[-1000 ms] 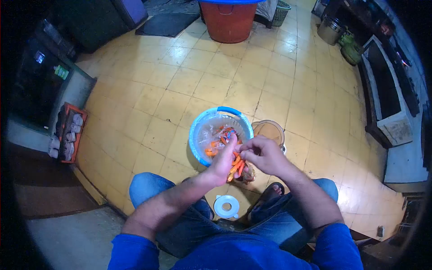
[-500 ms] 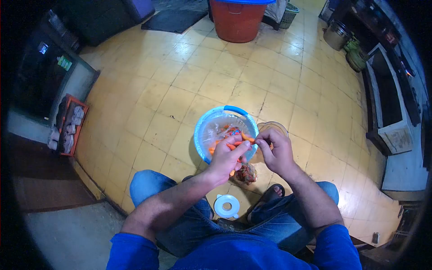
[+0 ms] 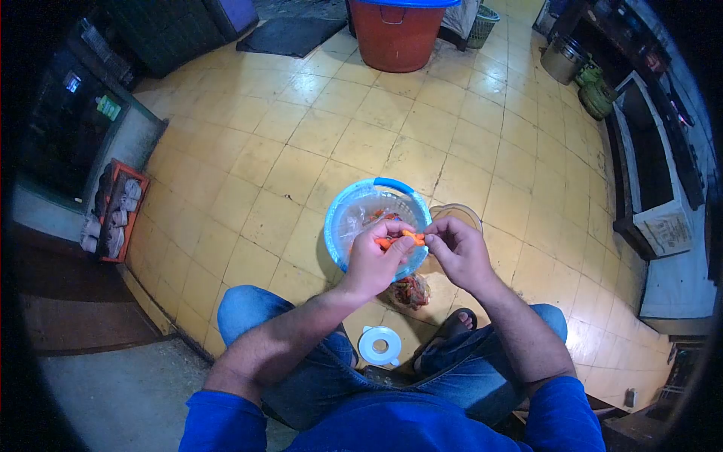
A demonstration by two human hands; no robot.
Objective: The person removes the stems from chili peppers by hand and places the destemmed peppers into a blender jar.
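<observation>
My left hand [image 3: 374,260] is closed around several orange chili peppers [image 3: 413,238] above a light-blue plastic basket [image 3: 331,226]. The fingertips of my right hand [image 3: 461,252] pinch the right end of one of these chilies. Inside the basket lies a clear plastic bag [image 3: 350,215] with reddish things partly hidden by my left hand. Just below the basket, a small bag of red chilies [image 3: 410,291] rests on the floor. Behind my right hand shows the rim of a brownish, see-through bowl [image 3: 471,212], mostly covered.
A white ring-shaped lid [image 3: 379,345] lies between my sandalled feet. Farther off stand a large red tub [image 3: 397,38] and a green mesh bin [image 3: 483,29]. An orange shoe rack [image 3: 134,218] is at left; a green gas cylinder [image 3: 596,98] and white-framed cabinet [image 3: 655,151] are at right.
My left hand has turned and drawn its fingers in around the chilies. My right hand has shifted slightly and now pinches an orange chili beside the left fingertips.
</observation>
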